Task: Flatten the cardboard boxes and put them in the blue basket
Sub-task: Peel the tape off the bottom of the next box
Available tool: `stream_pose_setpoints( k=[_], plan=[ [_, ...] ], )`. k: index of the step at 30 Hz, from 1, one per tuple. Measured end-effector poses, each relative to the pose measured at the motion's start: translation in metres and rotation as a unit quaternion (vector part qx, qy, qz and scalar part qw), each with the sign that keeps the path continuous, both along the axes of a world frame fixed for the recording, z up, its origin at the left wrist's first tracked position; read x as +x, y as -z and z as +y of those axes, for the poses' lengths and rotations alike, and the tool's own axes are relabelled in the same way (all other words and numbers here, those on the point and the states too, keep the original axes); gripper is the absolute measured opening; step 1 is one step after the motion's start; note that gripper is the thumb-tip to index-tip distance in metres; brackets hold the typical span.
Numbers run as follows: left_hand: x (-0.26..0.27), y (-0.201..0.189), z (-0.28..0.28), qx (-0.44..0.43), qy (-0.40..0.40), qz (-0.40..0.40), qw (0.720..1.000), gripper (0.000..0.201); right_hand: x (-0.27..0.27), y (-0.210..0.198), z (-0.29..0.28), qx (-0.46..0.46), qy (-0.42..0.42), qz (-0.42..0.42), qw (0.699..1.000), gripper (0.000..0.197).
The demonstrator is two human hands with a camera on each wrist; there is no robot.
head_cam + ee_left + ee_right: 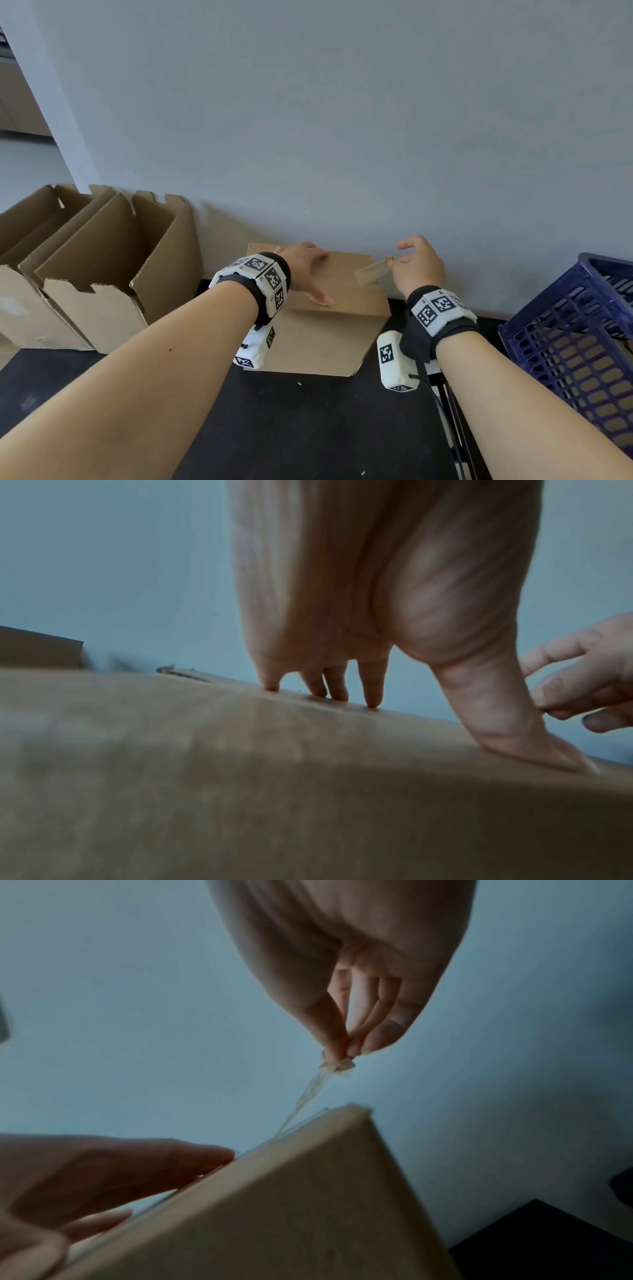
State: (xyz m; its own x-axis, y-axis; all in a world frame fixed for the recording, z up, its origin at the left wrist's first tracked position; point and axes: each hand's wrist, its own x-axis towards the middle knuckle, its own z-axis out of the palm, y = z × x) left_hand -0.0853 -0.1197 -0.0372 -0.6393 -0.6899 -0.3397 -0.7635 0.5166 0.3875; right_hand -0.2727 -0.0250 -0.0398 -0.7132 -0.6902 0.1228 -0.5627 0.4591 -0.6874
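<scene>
A closed brown cardboard box [346, 291] stands on the black table [308, 428] against the wall. My left hand [308, 270] lies flat on its top, fingers straight and pressing down [342, 691]. My right hand [416, 262] is beside the box's right far corner and pinches the end of a strip of clear tape [371, 272] between thumb and fingertips [339, 1053]. The tape [308, 1093] stretches taut from the box's top edge [308, 1191] up to the pinch. The blue basket [575, 346] stands at the right, with cardboard showing through its slats.
Two open cardboard boxes [99, 274] with raised flaps stand at the left against the wall. The grey wall [342, 120] runs right behind the box. A doorway opens at the far left. Dark table surface lies in front of the box.
</scene>
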Motion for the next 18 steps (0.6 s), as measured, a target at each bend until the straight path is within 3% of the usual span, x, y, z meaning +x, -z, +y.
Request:
stream_pose_setpoints(
  k=[4,9,12,18],
  plan=[
    [0.000,-0.002,0.002,-0.003,0.002,0.005,1.000,0.107,-0.007,0.000,0.008,-0.011,0.024,-0.010,1.000,0.008],
    [-0.001,-0.003,0.002,-0.005,0.005,0.008,1.000,0.106,0.002,0.000,0.011,-0.006,-0.062,-0.011,0.998,0.020],
    [-0.001,-0.003,0.002,-0.003,0.003,0.009,1.000,0.106,0.015,0.001,0.009,0.048,-0.116,0.027,0.992,0.021],
    [-0.005,-0.009,0.004,-0.001,0.010,0.001,1.000,0.103,0.023,0.004,0.007,0.141,-0.177,0.079,0.971,0.052]
  ],
)
